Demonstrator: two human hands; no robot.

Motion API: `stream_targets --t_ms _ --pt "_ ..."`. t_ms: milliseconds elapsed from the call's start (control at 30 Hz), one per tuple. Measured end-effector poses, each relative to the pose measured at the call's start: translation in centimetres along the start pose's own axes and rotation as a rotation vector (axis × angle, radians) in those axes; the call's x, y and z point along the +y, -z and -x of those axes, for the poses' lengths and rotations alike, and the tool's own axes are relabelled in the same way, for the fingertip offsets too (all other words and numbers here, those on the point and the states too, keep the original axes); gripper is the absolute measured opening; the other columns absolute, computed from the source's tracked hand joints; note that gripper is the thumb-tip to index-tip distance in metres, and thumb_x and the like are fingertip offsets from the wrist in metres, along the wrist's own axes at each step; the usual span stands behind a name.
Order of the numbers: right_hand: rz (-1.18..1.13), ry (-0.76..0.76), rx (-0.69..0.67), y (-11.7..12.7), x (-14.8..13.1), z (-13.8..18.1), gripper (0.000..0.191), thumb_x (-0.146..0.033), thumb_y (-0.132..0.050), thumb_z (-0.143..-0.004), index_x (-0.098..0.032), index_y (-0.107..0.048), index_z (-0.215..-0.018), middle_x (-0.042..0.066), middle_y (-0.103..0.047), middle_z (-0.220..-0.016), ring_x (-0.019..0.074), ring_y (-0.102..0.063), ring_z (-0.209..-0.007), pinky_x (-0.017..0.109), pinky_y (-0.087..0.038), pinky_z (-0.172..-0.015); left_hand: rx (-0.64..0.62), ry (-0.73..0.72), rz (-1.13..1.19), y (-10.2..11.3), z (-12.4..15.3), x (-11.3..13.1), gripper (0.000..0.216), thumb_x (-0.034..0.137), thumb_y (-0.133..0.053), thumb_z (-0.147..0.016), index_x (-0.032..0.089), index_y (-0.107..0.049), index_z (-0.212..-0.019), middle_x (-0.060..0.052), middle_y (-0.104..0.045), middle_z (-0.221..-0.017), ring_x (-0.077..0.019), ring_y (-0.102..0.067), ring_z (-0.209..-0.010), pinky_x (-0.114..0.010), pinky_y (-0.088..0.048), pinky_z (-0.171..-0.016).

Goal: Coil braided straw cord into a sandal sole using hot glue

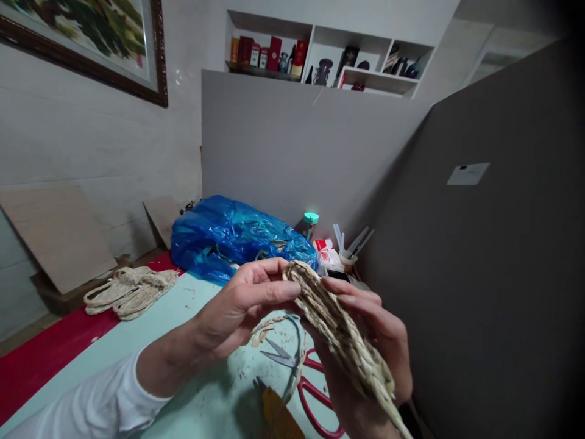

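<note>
A long, narrow coil of braided straw (338, 326) is held up above the table, tilted down toward the right. My left hand (256, 299) pinches its upper end between thumb and fingers. Along its right side, my right hand (379, 335) wraps around it, with the palm partly hidden behind the braid. A loose length of braid runs down off the lower right of the coil. Beneath my hands lie scissors (315, 390) with red handles and their blades apart. A thin strand of braid (299, 360) curves across them.
A blue plastic bag (237, 231) sits at the back of the pale green tabletop (183, 329). To the left lie woven straw pieces (132, 289) near a red cloth strip (50, 360). A jar with a teal lid (311, 218) and a cup of white sticks (348, 261) stand behind. Grey panels enclose the right.
</note>
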State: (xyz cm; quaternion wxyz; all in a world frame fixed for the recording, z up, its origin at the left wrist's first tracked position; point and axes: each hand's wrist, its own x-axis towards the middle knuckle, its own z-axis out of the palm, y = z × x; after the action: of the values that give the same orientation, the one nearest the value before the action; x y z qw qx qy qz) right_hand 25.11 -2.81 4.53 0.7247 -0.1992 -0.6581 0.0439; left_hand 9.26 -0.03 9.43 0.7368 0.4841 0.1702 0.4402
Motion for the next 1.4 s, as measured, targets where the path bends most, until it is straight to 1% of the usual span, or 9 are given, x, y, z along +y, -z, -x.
stream_targets --t_ms 167,267,433,533,600,900,1033,1167,1400 --pt "0.092 0.069 -0.17 0.5 0.5 -0.1 0.038 -0.003 -0.06 -0.088 -0.018 -0.061 -0.122 0.012 -0.063 -0.124 0.0274 -0.058 -0.114 0.044 -0.049 -0.091 0.099 -0.025 -0.037 0.5 -0.3 0.8 0.008 0.017 -0.068 -0.082 0.01 -0.068 -0.086 -0.004 -0.065 -0.081 -0.0095 -0.061 -0.071 -0.018 -0.051 -0.07" --pt "0.113 0.017 -0.196 0.6 0.0 -0.4 0.035 0.004 -0.052 -0.088 -0.018 -0.062 -0.113 0.01 -0.066 -0.117 0.0226 -0.06 -0.11 0.04 -0.05 -0.09 0.139 -0.084 -0.105 0.8 -0.4 1.0 0.008 0.02 -0.069 -0.082 0.012 -0.067 -0.084 -0.002 -0.063 -0.078 -0.0087 -0.058 -0.068 -0.018 -0.049 -0.067" --pt "0.096 -0.348 -0.154 1.2 -1.3 -1.5 0.017 -0.018 -0.051 -0.1 -0.025 -0.059 -0.114 0.002 -0.064 -0.105 0.0145 -0.063 -0.101 0.027 -0.049 -0.088 0.146 -0.106 -0.267 0.9 -0.3 0.6 0.012 0.027 -0.07 -0.083 0.015 -0.066 -0.082 -0.001 -0.061 -0.076 -0.0099 -0.055 -0.069 -0.021 -0.046 -0.067" --pt "0.182 -0.463 -0.232 1.8 -1.5 -1.8 0.014 -0.034 -0.055 -0.101 -0.025 -0.059 -0.111 0.0 -0.062 -0.098 0.0123 -0.061 -0.09 0.024 -0.047 -0.079 0.137 -0.084 -0.352 0.8 -0.3 0.2 0.016 0.03 -0.073 -0.082 0.016 -0.066 -0.082 -0.001 -0.062 -0.079 -0.0114 -0.055 -0.074 -0.023 -0.044 -0.069" --pt "0.189 -0.504 -0.3 1.9 -1.5 -1.9 0.014 -0.037 -0.056 -0.1 -0.025 -0.06 -0.106 0.0 -0.06 -0.094 0.0116 -0.059 -0.085 0.023 -0.047 -0.075 0.133 -0.078 -0.376 0.7 -0.2 -0.1 0.018 0.032 -0.074 -0.081 0.016 -0.067 -0.084 -0.002 -0.063 -0.081 -0.0127 -0.056 -0.076 -0.024 -0.044 -0.071" --pt "-0.063 -0.662 -0.32 1.2 -1.8 -1.8 0.01 -0.035 -0.057 -0.1 -0.027 -0.062 -0.104 -0.002 -0.063 -0.099 0.0103 -0.061 -0.088 0.02 -0.048 -0.079 0.128 -0.109 -0.311 0.4 -0.4 -0.4 0.019 0.029 -0.081 -0.076 0.013 -0.071 -0.08 -0.002 -0.067 -0.079 -0.0116 -0.058 -0.075 -0.022 -0.046 -0.07" --pt "-0.318 -0.78 -0.319 1.4 -1.1 -1.3 0.012 -0.035 -0.058 -0.1 -0.029 -0.062 -0.11 -0.001 -0.063 -0.109 0.0125 -0.06 -0.097 0.023 -0.05 -0.087 0.146 -0.147 -0.266 0.3 -0.3 -0.3 0.018 0.025 -0.085 -0.071 0.013 -0.072 -0.076 0.0 -0.068 -0.075 -0.0099 -0.059 -0.071 -0.019 -0.047 -0.067" --pt "-0.555 -0.894 -0.348 1.4 -0.6 -1.3 0.01 -0.034 -0.061 -0.098 -0.03 -0.062 -0.107 -0.001 -0.063 -0.11 0.0131 -0.06 -0.1 0.025 -0.05 -0.09 0.119 -0.098 -0.16 0.3 -0.4 -0.2 0.018 0.024 -0.087 -0.069 0.013 -0.075 -0.076 -0.001 -0.069 -0.074 -0.0091 -0.06 -0.068 -0.018 -0.047 -0.064" --pt "-0.615 -0.941 -0.306 0.9 -0.5 -1.5 0.013 -0.032 -0.068 -0.093 -0.027 -0.064 -0.104 0.0 -0.065 -0.1 0.0128 -0.061 -0.094 0.023 -0.052 -0.084 0.084 -0.052 -0.071 0.7 -0.9 -0.4 0.024 0.026 -0.091 -0.064 0.012 -0.075 -0.075 -0.001 -0.069 -0.069 -0.0086 -0.06 -0.062 -0.018 -0.047 -0.059"
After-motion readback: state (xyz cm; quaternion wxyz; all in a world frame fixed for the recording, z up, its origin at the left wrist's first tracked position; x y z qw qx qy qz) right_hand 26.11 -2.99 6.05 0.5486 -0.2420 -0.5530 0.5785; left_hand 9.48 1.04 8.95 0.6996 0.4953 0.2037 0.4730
